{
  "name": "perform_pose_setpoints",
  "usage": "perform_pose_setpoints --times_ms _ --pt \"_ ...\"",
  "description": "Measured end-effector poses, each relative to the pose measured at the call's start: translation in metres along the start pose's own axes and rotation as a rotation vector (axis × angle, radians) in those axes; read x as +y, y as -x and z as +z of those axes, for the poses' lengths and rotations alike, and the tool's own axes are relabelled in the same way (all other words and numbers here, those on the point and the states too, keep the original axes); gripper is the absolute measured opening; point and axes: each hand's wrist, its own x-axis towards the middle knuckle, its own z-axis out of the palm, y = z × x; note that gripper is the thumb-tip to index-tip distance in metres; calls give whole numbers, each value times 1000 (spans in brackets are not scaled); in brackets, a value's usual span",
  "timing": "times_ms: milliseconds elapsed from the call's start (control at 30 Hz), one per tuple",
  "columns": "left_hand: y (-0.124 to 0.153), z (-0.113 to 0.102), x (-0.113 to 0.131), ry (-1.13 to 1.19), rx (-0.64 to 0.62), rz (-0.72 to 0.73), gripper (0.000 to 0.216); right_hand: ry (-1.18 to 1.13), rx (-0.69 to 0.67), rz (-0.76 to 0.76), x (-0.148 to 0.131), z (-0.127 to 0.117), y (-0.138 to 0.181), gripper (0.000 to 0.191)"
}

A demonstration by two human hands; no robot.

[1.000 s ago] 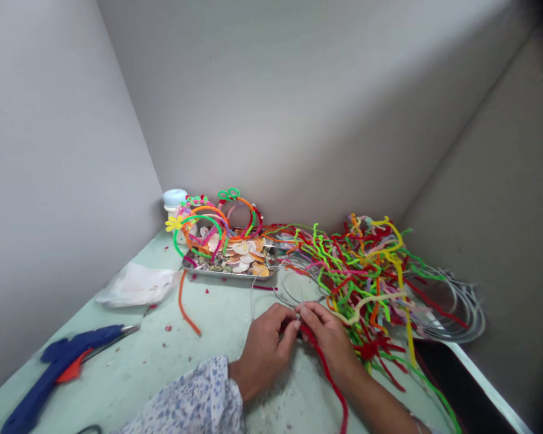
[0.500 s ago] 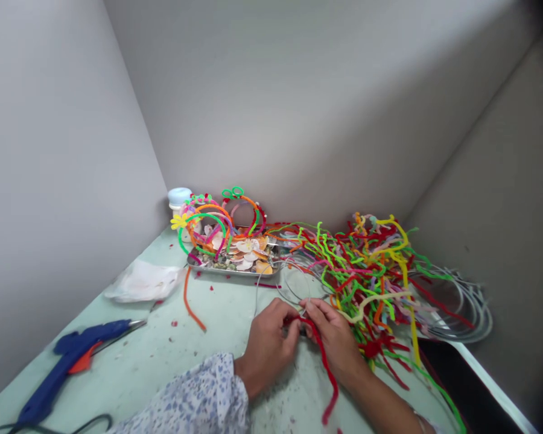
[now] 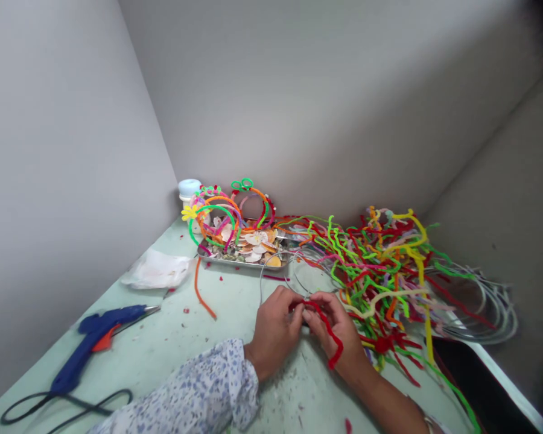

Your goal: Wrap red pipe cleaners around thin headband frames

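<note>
Both hands meet over the front middle of the table, pinching at one spot. My left hand [image 3: 276, 331] is closed, thumb against forefinger, on one end of a red pipe cleaner [image 3: 329, 330]. My right hand [image 3: 339, 337] is closed beside it, its fingertips on the same pipe cleaner near the left thumb. The pipe cleaner's free end curls down across the right palm. A thin grey wire hoop [image 3: 261, 280] rises from behind the fingers. Where wire and pipe cleaner meet is hidden by the fingertips.
A metal tray [image 3: 235, 263] holds shells and pipe-cleaner-wrapped hoops. On the right lie a heap of coloured pipe cleaners [image 3: 380, 265], coiled wire [image 3: 502, 313] and a black flat object [image 3: 475, 380]. A blue glue gun [image 3: 99, 337], plastic bag [image 3: 156, 270] and lidded jar [image 3: 189, 188] are left.
The red pipe cleaner's tail, which hung down toward the table, now curls shorter against my right hand. My right fingers have shifted onto it. The whole view has moved slightly.
</note>
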Motion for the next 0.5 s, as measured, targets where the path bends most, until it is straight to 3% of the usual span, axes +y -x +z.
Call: perform_pose_setpoints --times_ms 233,500 --pt "0 0 2 -11 -40 31 10 95 24 -46 8 -3 -1 24" --pt "4 3 2 36 -38 1 12 67 53 28 3 1 2 23"
